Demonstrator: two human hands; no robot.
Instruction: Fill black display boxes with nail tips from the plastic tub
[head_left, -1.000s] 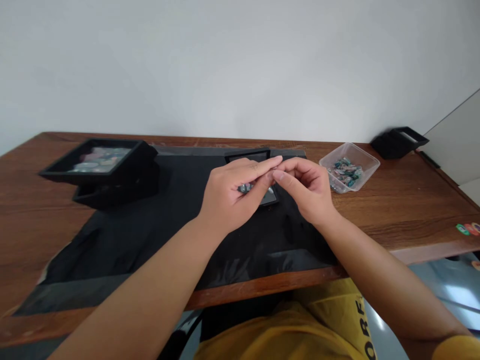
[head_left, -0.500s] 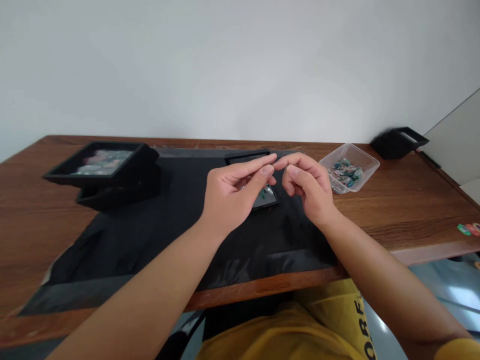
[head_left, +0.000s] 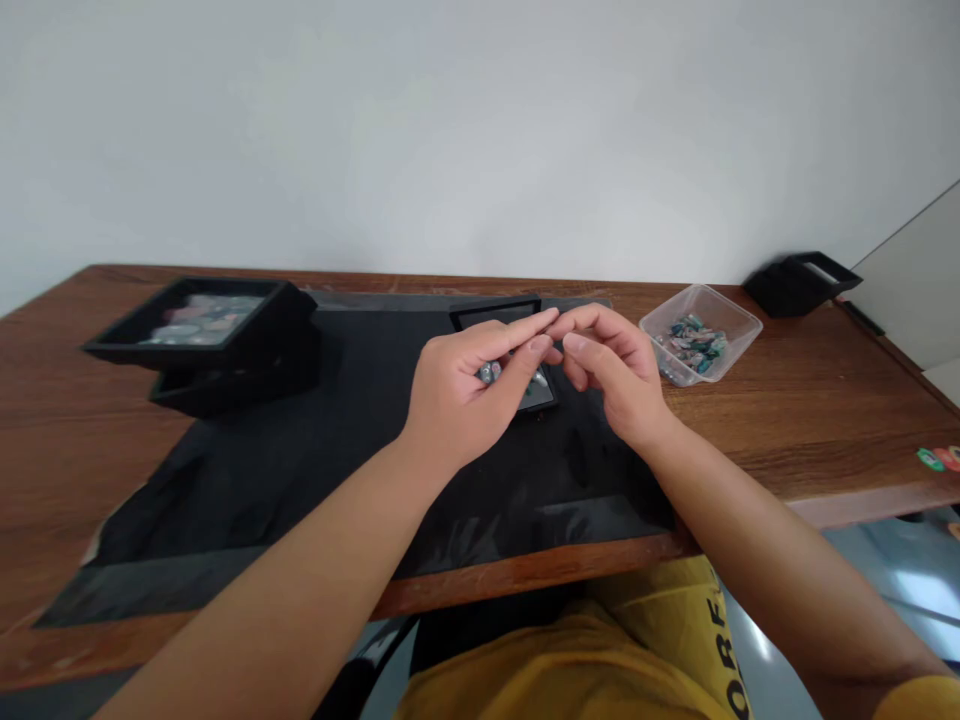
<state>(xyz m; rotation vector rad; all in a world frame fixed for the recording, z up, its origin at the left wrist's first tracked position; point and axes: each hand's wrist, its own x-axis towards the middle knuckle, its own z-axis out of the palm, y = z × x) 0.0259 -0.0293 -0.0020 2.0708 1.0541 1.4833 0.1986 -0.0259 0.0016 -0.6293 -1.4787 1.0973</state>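
My left hand (head_left: 472, 385) is closed, its thumb and fingertips pressed together above a small black tray (head_left: 536, 402). Whatever its fingers pinch is too small to make out. My right hand (head_left: 611, 370) meets it at the fingertips, the index finger bent over and the thumb close below; what lies between them is hidden. Small shiny pieces (head_left: 489, 372) show through the gap beneath my left thumb, in or above the tray. The tray lies on a black mat and is mostly covered by my hands.
A clear plastic container (head_left: 731, 345) of small green and pinkish pieces (head_left: 696, 342) stands right of my hands. Stacked black trays (head_left: 277, 310), the top one holding pale pieces, stand at left. More black trays (head_left: 787, 285) sit far right. The black mat (head_left: 300, 480) covers the table's middle.
My right thumb has moved slightly left, closer to the left fingertips. The left hand has shifted a little, and more shiny pieces show under its thumb.
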